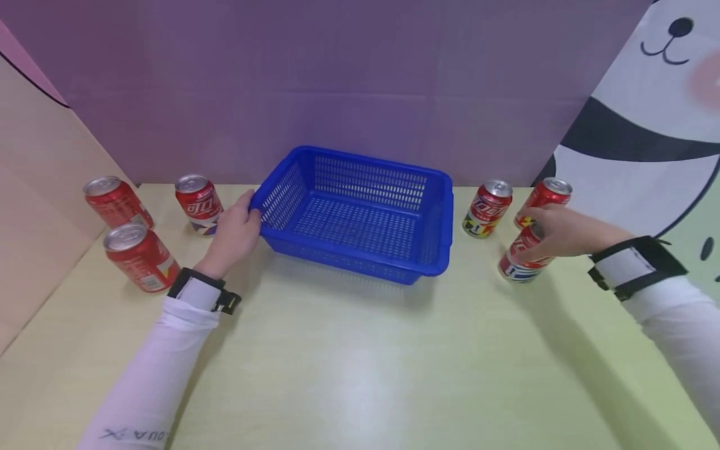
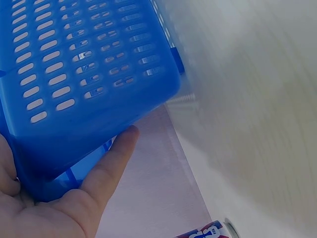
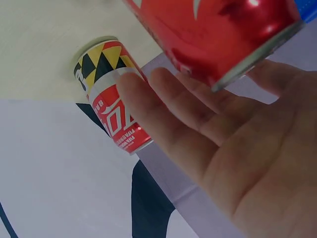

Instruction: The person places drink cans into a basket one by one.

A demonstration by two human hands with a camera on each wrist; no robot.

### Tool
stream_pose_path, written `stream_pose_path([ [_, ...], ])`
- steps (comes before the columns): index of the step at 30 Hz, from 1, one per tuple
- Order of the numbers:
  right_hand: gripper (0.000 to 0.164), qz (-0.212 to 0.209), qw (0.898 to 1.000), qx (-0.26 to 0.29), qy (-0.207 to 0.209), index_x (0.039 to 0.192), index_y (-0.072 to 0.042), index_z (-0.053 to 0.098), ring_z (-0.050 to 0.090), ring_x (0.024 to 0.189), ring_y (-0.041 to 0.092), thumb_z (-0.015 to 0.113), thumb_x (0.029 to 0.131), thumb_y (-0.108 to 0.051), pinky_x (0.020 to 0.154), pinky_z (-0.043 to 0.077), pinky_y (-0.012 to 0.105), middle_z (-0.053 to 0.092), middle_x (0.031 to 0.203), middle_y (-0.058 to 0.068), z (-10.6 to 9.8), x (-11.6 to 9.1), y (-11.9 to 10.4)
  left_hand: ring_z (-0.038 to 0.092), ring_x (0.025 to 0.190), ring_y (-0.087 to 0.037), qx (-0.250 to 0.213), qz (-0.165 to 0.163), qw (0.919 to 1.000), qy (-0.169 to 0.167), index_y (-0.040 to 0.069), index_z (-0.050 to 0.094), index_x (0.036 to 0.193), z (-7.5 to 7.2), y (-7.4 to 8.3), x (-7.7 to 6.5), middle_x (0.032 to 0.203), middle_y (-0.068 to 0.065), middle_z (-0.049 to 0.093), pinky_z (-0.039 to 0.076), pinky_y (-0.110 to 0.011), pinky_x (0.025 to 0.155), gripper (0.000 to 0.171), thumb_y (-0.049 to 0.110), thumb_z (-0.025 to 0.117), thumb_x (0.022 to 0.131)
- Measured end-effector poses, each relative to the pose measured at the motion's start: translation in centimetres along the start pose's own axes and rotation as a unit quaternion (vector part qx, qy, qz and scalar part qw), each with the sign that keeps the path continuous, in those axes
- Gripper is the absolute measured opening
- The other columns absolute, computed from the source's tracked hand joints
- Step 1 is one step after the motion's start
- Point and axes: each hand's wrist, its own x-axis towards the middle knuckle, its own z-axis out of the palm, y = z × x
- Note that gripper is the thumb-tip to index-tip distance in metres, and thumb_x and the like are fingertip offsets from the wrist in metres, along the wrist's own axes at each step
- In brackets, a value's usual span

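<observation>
At its left end, a blue plastic basket (image 1: 360, 265) is held at the rim by my left hand (image 1: 230, 234). In the left wrist view one finger (image 2: 111, 166) lies along the perforated basket wall (image 2: 89, 114). My right hand (image 1: 562, 231) is around the top of an upright red soda can (image 1: 525, 259), thumb and fingers on either side. The right wrist view shows this can (image 3: 223, 39) above the palm, the fingers fairly straight and a gap at the palm. Just behind it stands another red can (image 1: 548, 195); a third can (image 1: 487, 209) is to its left.
Left of the basket stand a can (image 1: 199, 205) beside my left hand and two more red cans, one behind (image 1: 118, 203) and one in front (image 1: 142, 259). A purple wall (image 1: 360, 75) rises behind the pale table (image 1: 360, 375), and a panda-print panel (image 1: 647, 150) borders its right side.
</observation>
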Motion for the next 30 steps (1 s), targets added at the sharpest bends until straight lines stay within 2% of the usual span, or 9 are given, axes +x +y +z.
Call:
stream_pose_path([
  [7,0.102,-0.039,0.999,0.005,0.002,0.14,0.007,0.041,0.058,0.105,0.041,0.087,0.069,-0.051,0.083,0.049,0.06,0.056,0.12,0.028,0.8,0.0,-0.1,0.04,0.13,-0.049,-0.003,-0.003,1.0,0.001,-0.015,0.028,0.146,-0.2,0.0,0.0,0.139,-0.039,0.039,0.032,-0.059,0.105,0.05,0.008,0.035,0.102],
  [10,0.089,-0.052,0.998,0.003,0.019,0.133,0.006,0.05,0.06,0.1,0.039,0.089,0.069,-0.041,0.081,0.051,0.058,0.06,0.115,0.025,1.2,0.2,0.0,0.039,0.13,-0.049,-0.004,-0.005,1.0,-0.002,-0.015,0.027,0.146,-0.3,0.2,-0.1,0.14,-0.039,0.039,0.031,-0.059,0.105,0.05,0.008,0.035,0.103],
  [15,0.066,-0.042,0.998,0.009,0.036,0.117,0.003,0.061,0.062,0.091,0.038,0.092,0.067,-0.027,0.074,0.054,0.056,0.064,0.103,0.019,1.7,0.6,0.1,0.038,0.13,-0.05,-0.005,-0.005,1.0,-0.001,-0.015,0.027,0.146,-0.3,0.3,-0.1,0.14,-0.039,0.039,0.03,-0.06,0.106,0.05,0.008,0.035,0.103],
  [25,0.067,-0.034,0.998,0.028,0.053,0.117,0.003,0.062,0.062,0.089,0.037,0.093,0.066,-0.028,0.071,0.055,0.054,0.063,0.103,0.022,1.5,0.4,0.1,0.038,0.131,-0.048,-0.02,-0.011,0.9997,-0.006,-0.014,0.025,0.147,0.0,-0.1,0.1,0.142,-0.038,0.036,0.032,-0.059,0.105,0.05,0.008,0.034,0.103],
  [30,0.065,-0.038,0.997,0.035,0.06,0.115,0.001,0.064,0.064,0.084,0.03,0.093,0.066,-0.03,0.067,0.057,0.047,0.065,0.097,0.016,-0.1,-0.4,-0.9,0.039,0.13,-0.047,-0.02,-0.017,0.9996,-0.006,-0.014,0.025,0.148,0.2,-0.4,0.2,0.142,-0.037,0.036,0.032,-0.058,0.105,0.051,0.009,0.033,0.103],
])
